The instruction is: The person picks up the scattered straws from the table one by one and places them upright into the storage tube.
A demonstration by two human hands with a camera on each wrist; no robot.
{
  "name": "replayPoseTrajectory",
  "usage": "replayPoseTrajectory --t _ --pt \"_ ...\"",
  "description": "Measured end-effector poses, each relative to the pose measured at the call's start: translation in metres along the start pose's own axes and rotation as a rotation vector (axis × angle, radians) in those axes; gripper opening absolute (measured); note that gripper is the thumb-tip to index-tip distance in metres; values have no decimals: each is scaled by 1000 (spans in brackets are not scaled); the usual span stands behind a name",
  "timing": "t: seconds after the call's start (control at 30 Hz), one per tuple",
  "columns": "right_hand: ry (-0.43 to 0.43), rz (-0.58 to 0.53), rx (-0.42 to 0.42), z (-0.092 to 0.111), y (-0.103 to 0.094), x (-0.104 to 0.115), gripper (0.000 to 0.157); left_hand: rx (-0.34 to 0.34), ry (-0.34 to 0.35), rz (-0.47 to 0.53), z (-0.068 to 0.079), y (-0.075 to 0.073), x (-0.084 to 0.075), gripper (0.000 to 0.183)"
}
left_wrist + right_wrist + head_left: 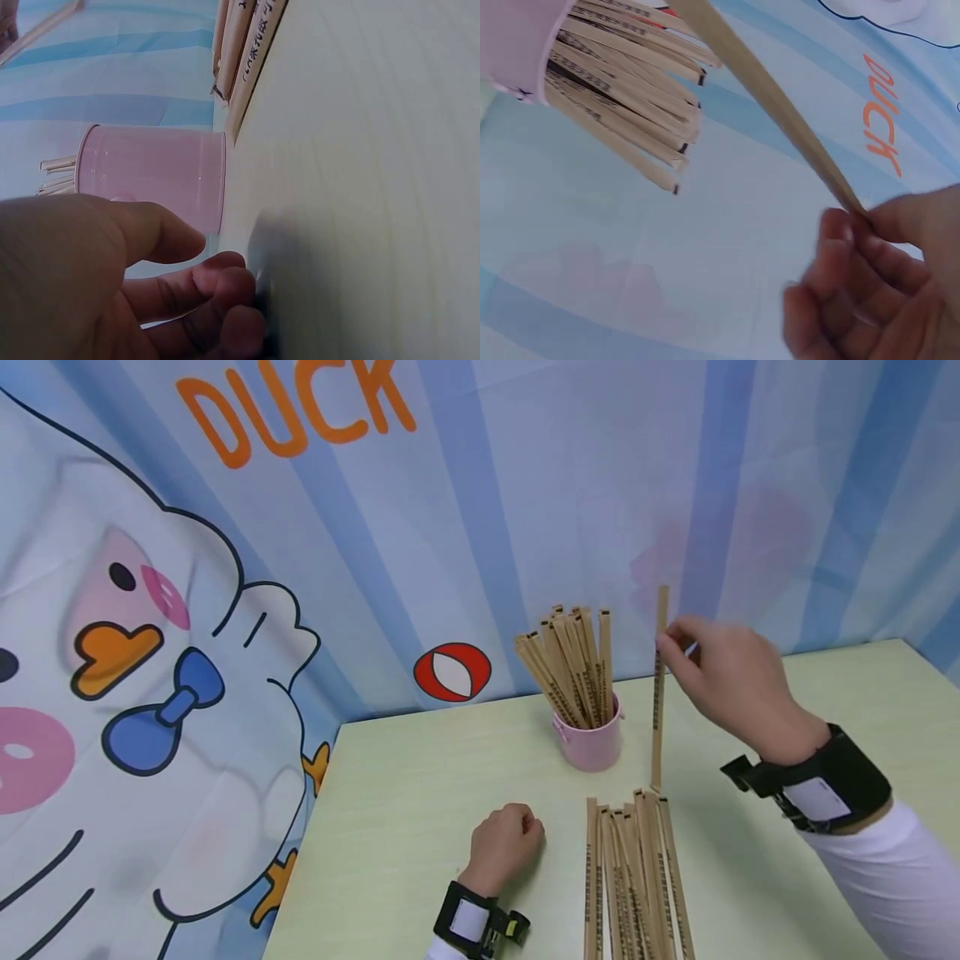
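Note:
Between thumb and fingertips, my right hand [738, 681] pinches a thin brown paper-wrapped stick [657, 718] with dark print along it. The stick stands upright, its lower end overlapping the far ends of a row of similar wrapped sticks [637, 877] on the table. To its left, a small pink bucket [591, 748] holds several more wrapped sticks [577, 668], fanned out at the top. My left hand [504, 845] rests on the table in front of the bucket, fingers loosely curled around nothing. In the left wrist view the bucket [150, 176] rises just beyond that thumb.
The pale table [390, 827] ends at a back edge against a blue striped cloth [570, 485] with a duck drawing [225, 827] at left. Each wrist wears a black strap, the right strap [825, 785] and the left strap [472, 922].

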State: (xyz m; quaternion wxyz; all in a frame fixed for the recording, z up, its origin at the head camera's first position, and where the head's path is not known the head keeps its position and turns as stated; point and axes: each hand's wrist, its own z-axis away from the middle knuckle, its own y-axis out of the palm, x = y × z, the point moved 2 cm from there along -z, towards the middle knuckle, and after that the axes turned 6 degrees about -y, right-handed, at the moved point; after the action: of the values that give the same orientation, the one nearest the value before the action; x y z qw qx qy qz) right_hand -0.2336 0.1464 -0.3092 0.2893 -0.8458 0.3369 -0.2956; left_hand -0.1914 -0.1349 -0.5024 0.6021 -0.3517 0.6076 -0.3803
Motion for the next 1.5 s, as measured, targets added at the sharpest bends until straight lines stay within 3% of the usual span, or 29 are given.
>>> replayPoseTrajectory --t 0.27,0.4,0.7,0.97,1.27,1.5 --pt "-92 -37 -338 -42 -3 12 15 -8 13 -6 0 1 1 28" --pt "-128 -37 -401 -54 7 9 15 -12 10 -3 0 1 1 28" --pt "-107 -39 -246 -61 53 -3 14 -9 3 4 0 1 2 29" --pt "-38 1 -42 -53 92 -10 16 -18 9 2 -1 3 4 29" --pt "52 8 114 -42 119 -24 15 -35 18 -5 0 2 1 28" --pt "53 8 184 -33 134 -32 15 -41 21 -3 1 1 1 29"
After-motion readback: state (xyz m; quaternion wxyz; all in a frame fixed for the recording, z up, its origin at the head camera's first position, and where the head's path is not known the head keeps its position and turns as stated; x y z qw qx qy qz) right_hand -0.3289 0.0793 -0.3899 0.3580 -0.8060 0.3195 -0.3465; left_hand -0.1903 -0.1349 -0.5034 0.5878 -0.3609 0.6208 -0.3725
